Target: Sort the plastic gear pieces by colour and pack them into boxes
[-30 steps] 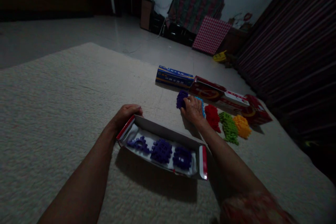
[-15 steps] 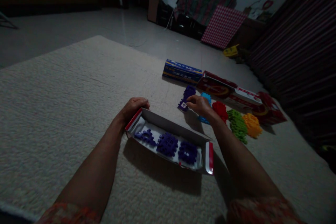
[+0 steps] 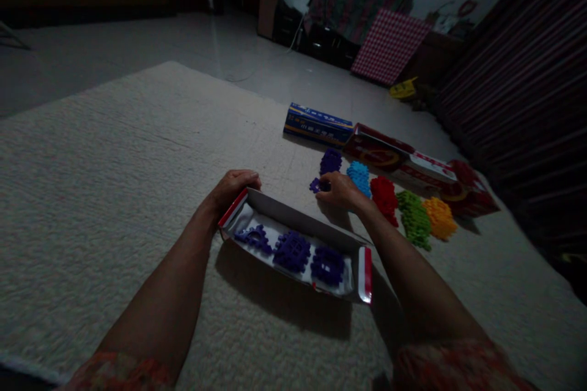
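An open cardboard box (image 3: 305, 214) with red ends and a pale lining stands in front of me. In it lie purple interlocking plastic pieces (image 3: 292, 251), in three groups side by side. My left hand (image 3: 236, 186) is closed over the far corner of the box's left end. Beyond the box, my right hand (image 3: 338, 189) pinches a small purple toothed piece (image 3: 315, 185), partly hidden by the fingers. Just past it sits a stack of purple pieces (image 3: 331, 160), and light blue pieces (image 3: 359, 177) lie right beside the hand.
Red pieces (image 3: 384, 198), green pieces (image 3: 413, 218) and orange pieces (image 3: 439, 218) are heaped in a row to the right. Behind them stand a blue box (image 3: 318, 126) and a long dark red box (image 3: 373, 149). All rest on a beige mat (image 3: 137, 153).
My right hand has shifted slightly left and towards me, and the purple piece in its fingers has turned. More of the light blue pieces shows. The left hand and the box have stayed put.
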Available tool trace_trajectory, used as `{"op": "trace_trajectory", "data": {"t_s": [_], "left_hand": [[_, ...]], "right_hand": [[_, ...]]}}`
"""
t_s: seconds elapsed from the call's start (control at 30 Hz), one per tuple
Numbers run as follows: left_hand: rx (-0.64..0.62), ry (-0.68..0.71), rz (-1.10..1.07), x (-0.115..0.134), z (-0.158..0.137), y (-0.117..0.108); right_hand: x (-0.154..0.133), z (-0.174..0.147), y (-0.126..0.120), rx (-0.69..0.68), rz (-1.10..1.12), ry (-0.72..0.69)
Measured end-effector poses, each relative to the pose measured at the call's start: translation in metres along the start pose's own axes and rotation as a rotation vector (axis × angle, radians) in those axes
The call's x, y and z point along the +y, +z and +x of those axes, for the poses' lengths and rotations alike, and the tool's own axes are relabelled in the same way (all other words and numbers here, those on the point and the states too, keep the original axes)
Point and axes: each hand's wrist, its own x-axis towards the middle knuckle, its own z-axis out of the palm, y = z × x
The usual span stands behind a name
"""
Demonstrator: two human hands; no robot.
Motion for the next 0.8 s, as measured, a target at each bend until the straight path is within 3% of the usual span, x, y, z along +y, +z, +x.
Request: {"op": "trace_trajectory", "data": {"t_s": [0.13,0.23,0.33,0.4,0.53,0.67,0.8], "left_hand": [[0.005,-0.007,0.012,0.0,0.001,-0.001],[0.004,-0.01,0.01,-0.002,0.001,-0.002],[0.004,-0.003,0.014,-0.003,0.001,-0.002],[0.006,0.009,0.027,-0.002,0.0,-0.002],[0.017,0.065,0.059,0.0,-0.001,0.0],[0.019,0.071,0.052,-0.001,-0.001,0.0],[0.028,0.066,0.042,-0.003,0.0,-0.001]], "right_hand": [[-0.001,-0.002,-0.001,0.02,-0.033,-0.028],[-0.008,-0.015,-0.017,0.099,-0.008,-0.053],[-0.029,-0.042,-0.042,0.265,0.135,-0.195],[-0.051,-0.066,-0.057,0.325,0.248,-0.374],[-0.099,-0.105,-0.068,0.172,0.339,-0.633],[-0.125,-0.112,-0.054,-0.002,0.256,-0.651],[-0.132,-0.105,-0.041,-0.061,0.156,-0.621]]}}
